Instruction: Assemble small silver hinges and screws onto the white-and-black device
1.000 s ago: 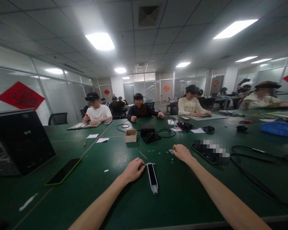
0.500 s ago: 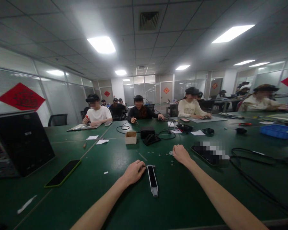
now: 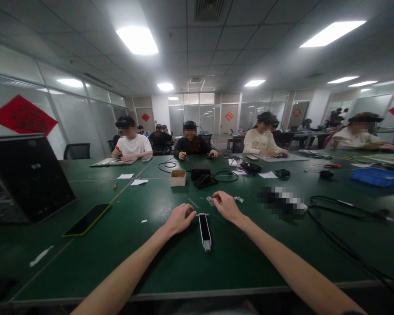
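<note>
On the green table lies a slim, elongated device (image 3: 205,234) with a black panel and a pale frame. A thin crosspiece spans its far end. My left hand (image 3: 179,218) is beside that end, its fingers curled and pinched at the crosspiece's left tip. My right hand (image 3: 228,206), just beyond the device and to its right, pinches a small clear-and-white piece (image 3: 210,200) between thumb and fingers. Another small pale piece (image 3: 238,199) rests on the table right of that hand. A thin clear strip (image 3: 193,203) lies between the hands; finer details are blurred.
A phone in a green case (image 3: 88,220) and a black computer case (image 3: 29,179) are on the left. A small cardboard box (image 3: 177,178) stands ahead. To the right are black cables (image 3: 335,234) and a blue tray (image 3: 379,177). Several people sit across the table.
My right hand has moved left toward the device, and a small clear-and-white piece now shows in its fingers. My left hand stays by the device's far end. The view has tilted down slightly.
</note>
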`<state>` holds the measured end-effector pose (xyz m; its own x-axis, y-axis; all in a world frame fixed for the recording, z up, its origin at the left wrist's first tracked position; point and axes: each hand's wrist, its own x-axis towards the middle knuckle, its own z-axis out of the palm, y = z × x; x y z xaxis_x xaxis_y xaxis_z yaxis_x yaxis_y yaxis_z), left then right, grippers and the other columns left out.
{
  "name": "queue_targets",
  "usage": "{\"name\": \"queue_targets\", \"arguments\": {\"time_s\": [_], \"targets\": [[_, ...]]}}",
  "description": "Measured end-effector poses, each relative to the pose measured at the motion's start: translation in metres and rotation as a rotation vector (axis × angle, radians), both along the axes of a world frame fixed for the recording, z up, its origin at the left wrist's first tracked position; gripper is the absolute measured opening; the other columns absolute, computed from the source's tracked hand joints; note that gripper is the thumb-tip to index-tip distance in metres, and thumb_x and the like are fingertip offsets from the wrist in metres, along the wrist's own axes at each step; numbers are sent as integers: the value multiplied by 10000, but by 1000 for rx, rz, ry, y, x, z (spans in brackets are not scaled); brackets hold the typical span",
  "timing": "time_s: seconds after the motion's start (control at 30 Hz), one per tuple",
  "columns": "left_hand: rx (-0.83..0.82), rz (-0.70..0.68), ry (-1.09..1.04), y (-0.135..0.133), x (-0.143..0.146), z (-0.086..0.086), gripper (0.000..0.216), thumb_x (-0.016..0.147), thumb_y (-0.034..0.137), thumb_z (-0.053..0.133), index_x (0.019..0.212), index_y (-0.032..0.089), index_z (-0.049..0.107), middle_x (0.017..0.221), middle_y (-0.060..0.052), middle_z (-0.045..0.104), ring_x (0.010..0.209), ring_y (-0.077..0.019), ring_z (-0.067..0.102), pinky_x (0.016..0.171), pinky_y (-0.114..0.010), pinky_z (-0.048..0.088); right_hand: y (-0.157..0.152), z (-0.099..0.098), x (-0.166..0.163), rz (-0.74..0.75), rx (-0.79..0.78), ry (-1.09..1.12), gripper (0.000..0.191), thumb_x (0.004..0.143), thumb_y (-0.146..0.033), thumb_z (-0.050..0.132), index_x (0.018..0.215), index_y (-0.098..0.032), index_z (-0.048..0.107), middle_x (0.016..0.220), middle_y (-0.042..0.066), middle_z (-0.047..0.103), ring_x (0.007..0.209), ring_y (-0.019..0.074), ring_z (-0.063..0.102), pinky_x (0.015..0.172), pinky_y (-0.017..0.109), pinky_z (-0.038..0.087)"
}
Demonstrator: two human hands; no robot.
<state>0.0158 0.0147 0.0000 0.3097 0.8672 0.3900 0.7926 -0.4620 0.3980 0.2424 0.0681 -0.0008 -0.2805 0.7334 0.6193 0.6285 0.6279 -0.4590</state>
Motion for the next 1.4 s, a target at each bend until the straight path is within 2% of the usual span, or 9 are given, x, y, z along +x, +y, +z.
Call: {"name": "queue_targets", "arguments": {"time_s": [0.07, 0.2, 0.3, 0.47, 0.57, 0.63, 0.87, 1.27, 1.4], "targets": [[-54, 22, -168, -2, 4, 3, 347, 892, 449, 430, 886, 167, 633, 795, -33, 632, 719, -173, 576, 657, -276, 430, -14, 0, -18, 76, 15, 46, 85, 838, -188, 512, 872, -160, 585, 772, 34, 605, 658, 139, 555, 625, 257, 460], [-258, -77, -529, -3, 11, 4, 391, 843, 509, 478, 901, 147, 612, 726, -9, 625, 607, -131, 560, 565, -236, 433, -35, 1, -43, 204, 24, 104, 65, 835, -201, 533, 836, -170, 590, 762, 30, 609, 658, 142, 564, 618, 258, 471], [-337, -88, -634, 2, 9, 2, 372, 795, 495, 543, 878, 136, 597, 653, 11, 586, 555, -117, 534, 514, -219, 410, -38, 6, -44, 243, 16, 95, 75, 840, -224, 548, 849, -168, 598, 784, 37, 619, 685, 150, 573, 644, 270, 479], [-341, 83, -480, 11, -14, -2, 372, 782, 393, 587, 1054, 140, 568, 660, 4, 626, 569, -139, 559, 527, -229, 398, -28, 17, -12, 222, -48, -160, 144, 871, -240, 517, 893, -155, 631, 854, 59, 638, 760, 164, 580, 710, 297, 469], [-354, 88, -367, 13, -26, -4, 333, 769, 360, 609, 1028, 150, 592, 705, -14, 665, 640, -166, 607, 596, -254, 433, -21, 15, 5, 250, -167, -369, 182, 872, -275, 524, 918, -160, 657, 900, 70, 644, 818, 180, 584, 744, 311, 467], [-354, 80, -321, 14, -27, -5, 301, 774, 349, 605, 1003, 154, 615, 728, -24, 682, 680, -179, 628, 635, -267, 449, -18, 11, 9, 281, -223, -423, 212, 879, -309, 520, 950, -170, 663, 937, 68, 646, 858, 184, 585, 772, 313, 466], [-322, 121, -200, 14, -13, -7, 279, 824, 334, 564, 1036, 171, 643, 834, -53, 722, 765, -188, 668, 697, -266, 478, -14, 0, 3, 285, -216, -352, 192, 881, -298, 530, 894, -178, 679, 884, 55, 654, 799, 176, 592, 731, 297, 472], [-276, 106, -90, 4, 0, -3, 255, 857, 300, 514, 1017, 159, 654, 860, -64, 720, 791, -195, 667, 706, -267, 468, -16, -8, -2, 279, -221, -301, 166, 885, -239, 516, 871, -164, 664, 867, 59, 647, 805, 176, 589, 735, 289, 471], [-199, 106, 80, 2, 0, -7, 236, 894, 301, 443, 1021, 189, 608, 831, -48, 706, 790, -201, 656, 693, -276, 454, -14, -14, -3, 282, -211, -291, 174, 886, -264, 513, 873, -169, 658, 862, 53, 639, 788, 172, 583, 712, 285, 466]]}}
